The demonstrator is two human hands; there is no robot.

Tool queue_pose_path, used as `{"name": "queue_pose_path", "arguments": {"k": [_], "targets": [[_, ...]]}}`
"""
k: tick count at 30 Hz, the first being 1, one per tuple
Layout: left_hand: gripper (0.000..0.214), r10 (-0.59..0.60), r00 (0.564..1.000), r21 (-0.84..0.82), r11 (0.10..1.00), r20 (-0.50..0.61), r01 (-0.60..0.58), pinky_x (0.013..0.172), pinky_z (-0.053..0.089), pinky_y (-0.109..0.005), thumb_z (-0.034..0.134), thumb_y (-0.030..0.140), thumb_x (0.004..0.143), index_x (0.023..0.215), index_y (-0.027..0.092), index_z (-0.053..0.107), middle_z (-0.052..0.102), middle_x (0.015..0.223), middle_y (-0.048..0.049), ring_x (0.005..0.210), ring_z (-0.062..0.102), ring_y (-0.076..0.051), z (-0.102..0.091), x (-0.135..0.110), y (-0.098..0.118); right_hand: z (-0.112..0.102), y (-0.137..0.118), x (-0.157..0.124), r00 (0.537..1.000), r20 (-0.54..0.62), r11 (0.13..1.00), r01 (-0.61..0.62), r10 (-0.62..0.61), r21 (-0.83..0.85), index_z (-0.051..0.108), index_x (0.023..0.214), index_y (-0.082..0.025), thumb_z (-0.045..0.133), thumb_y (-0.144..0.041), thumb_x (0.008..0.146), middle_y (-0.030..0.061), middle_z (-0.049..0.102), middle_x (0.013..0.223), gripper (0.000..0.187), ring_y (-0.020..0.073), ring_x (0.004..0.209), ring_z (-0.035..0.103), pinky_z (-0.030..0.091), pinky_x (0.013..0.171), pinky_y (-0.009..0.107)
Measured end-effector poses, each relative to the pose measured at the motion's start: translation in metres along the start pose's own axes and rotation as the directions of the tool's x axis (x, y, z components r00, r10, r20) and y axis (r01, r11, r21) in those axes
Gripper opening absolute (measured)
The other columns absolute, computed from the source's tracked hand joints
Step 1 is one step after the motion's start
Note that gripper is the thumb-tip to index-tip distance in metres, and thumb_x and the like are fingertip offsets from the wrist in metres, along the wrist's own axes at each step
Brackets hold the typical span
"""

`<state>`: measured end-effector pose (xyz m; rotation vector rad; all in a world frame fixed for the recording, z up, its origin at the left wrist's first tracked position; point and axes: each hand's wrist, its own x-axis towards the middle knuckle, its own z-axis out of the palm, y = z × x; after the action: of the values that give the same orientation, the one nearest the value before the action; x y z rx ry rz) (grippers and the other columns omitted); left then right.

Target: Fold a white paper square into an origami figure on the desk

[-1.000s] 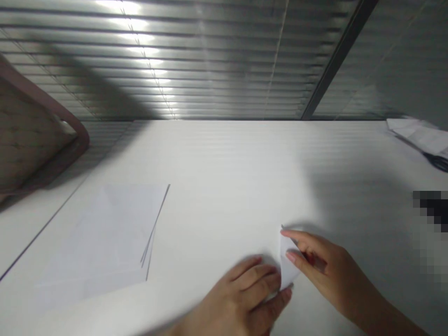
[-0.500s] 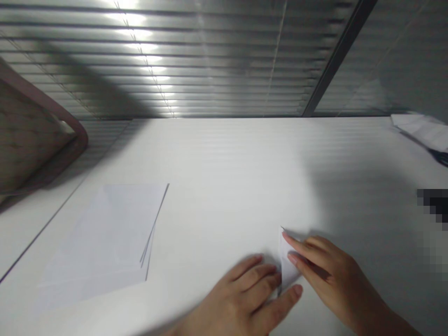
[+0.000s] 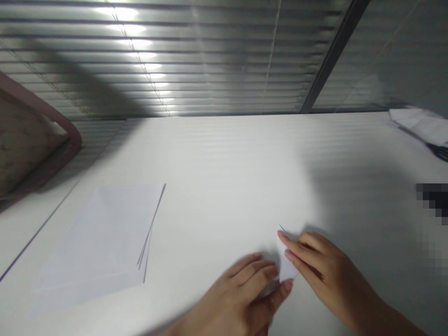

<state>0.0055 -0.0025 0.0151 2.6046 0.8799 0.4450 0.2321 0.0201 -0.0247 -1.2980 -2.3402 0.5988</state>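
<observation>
A small piece of folded white paper [image 3: 286, 269] lies on the white table between my two hands, its pointed top facing away from me. My left hand [image 3: 245, 291] is at its lower left edge, the thumb and fingers closed around the lower part. From the right, my right hand [image 3: 320, 266] presses its index finger near the tip and its thumb on the middle, pinching the paper down. My fingers hide part of the folds.
A stack of white paper sheets [image 3: 101, 233] lies on the table [image 3: 217, 186] to the left. A pink-edged object [image 3: 38, 140] stands at the far left. Crumpled white paper [image 3: 420, 123] and a dark item [image 3: 437, 151] are at the far right. Blinds [image 3: 217, 60] hang behind.
My left thumb has moved in and left, closer to its fingers at the paper's lower end. My right hand keeps its hold. The view has shifted slightly.
</observation>
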Motion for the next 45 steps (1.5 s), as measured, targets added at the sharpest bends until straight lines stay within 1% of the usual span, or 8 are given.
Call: {"name": "queue_pose_path", "arguments": {"k": [3,6,17,28,33,37,41,45], "targets": [[0.036,-0.017,1.0,0.023,1.0,-0.006,0.017,0.11,0.039,-0.033,0.046,0.024,0.096,0.13,0.017,0.056,0.059,0.131,-0.0089,0.126,0.05,-0.021,0.0011,-0.0009,-0.0004,0.0,-0.0015,0.0002,1.0,-0.007,1.0,-0.004,0.004,0.004,0.05,0.136,-0.022,0.045,-0.019,0.095,0.0036,0.057,0.079,0.041,0.0181,0.072,0.059,0.052,0.067,0.035],[0.037,0.032,0.999,0.056,0.998,-0.001,-0.032,0.111,0.038,-0.034,0.046,0.026,0.097,0.131,0.019,0.055,0.056,0.136,-0.0067,0.128,0.048,-0.021,0.0034,-0.001,-0.0018,-0.0003,-0.0021,0.0002,1.0,-0.004,1.0,0.0,0.0,0.003,0.049,0.136,-0.021,0.045,-0.019,0.095,0.0036,0.056,0.078,0.041,0.0179,0.071,0.058,0.051,0.066,0.034],[0.038,0.062,0.997,0.099,0.993,0.045,-0.066,0.111,0.037,-0.033,0.04,0.026,0.099,0.135,0.018,0.051,0.055,0.138,-0.0044,0.129,0.047,-0.02,0.0066,-0.0011,-0.0042,0.0001,-0.0024,-0.0011,1.0,-0.018,0.999,0.004,-0.005,-0.038,0.052,0.135,-0.021,0.046,-0.019,0.095,0.0029,0.056,0.077,0.04,0.0171,0.07,0.057,0.051,0.065,0.032],[0.039,0.085,0.993,0.146,0.984,0.084,-0.097,0.112,0.035,-0.032,0.031,0.025,0.102,0.135,0.019,0.05,0.055,0.138,0.0,0.129,0.047,-0.018,0.0079,-0.0019,-0.0055,-0.0007,-0.0038,0.0008,0.997,-0.033,0.996,0.066,-0.068,-0.052,0.051,0.133,-0.017,0.047,-0.014,0.094,0.0029,0.054,0.075,0.039,0.0165,0.068,0.055,0.05,0.061,0.032],[0.039,0.069,0.993,0.154,0.985,0.099,-0.084,0.111,0.037,-0.033,0.034,0.024,0.101,0.136,0.018,0.05,0.055,0.138,-0.0018,0.129,0.048,-0.019,0.007,0.0014,-0.0034,-0.002,-0.0041,0.0008,0.998,-0.023,0.997,0.06,-0.061,-0.056,0.052,0.132,-0.016,0.047,-0.015,0.094,0.0029,0.054,0.075,0.038,0.0168,0.068,0.055,0.049,0.062,0.033],[0.039,0.051,0.996,0.172,0.983,0.071,-0.062,0.111,0.038,-0.033,0.035,0.024,0.1,0.135,0.017,0.051,0.055,0.138,-0.0037,0.129,0.048,-0.019,0.0077,0.0019,-0.0028,-0.0028,-0.0044,0.0006,0.999,-0.001,0.997,0.041,-0.041,-0.058,0.051,0.133,-0.018,0.047,-0.015,0.094,0.0028,0.053,0.076,0.04,0.0165,0.068,0.054,0.048,0.062,0.032],[0.038,0.079,0.996,0.163,0.983,0.051,-0.087,0.11,0.039,-0.033,0.037,0.025,0.1,0.134,0.017,0.052,0.055,0.137,-0.005,0.128,0.049,-0.02,0.0069,0.0013,-0.003,-0.0038,-0.0044,0.0012,1.0,-0.007,0.996,0.013,-0.014,-0.085,0.054,0.132,-0.02,0.049,-0.018,0.094,0.0023,0.049,0.077,0.038,0.0154,0.066,0.052,0.046,0.061,0.031],[0.038,0.052,0.995,0.148,0.987,0.086,-0.065,0.11,0.039,-0.034,0.039,0.023,0.098,0.134,0.016,0.052,0.055,0.137,-0.0064,0.129,0.048,-0.02,0.0037,0.0022,-0.0013,-0.0048,-0.0033,0.0025,0.999,-0.021,0.993,0.028,-0.03,-0.118,0.056,0.129,-0.021,0.049,-0.02,0.094,0.0021,0.048,0.077,0.035,0.0152,0.067,0.052,0.045,0.063,0.032]]}}
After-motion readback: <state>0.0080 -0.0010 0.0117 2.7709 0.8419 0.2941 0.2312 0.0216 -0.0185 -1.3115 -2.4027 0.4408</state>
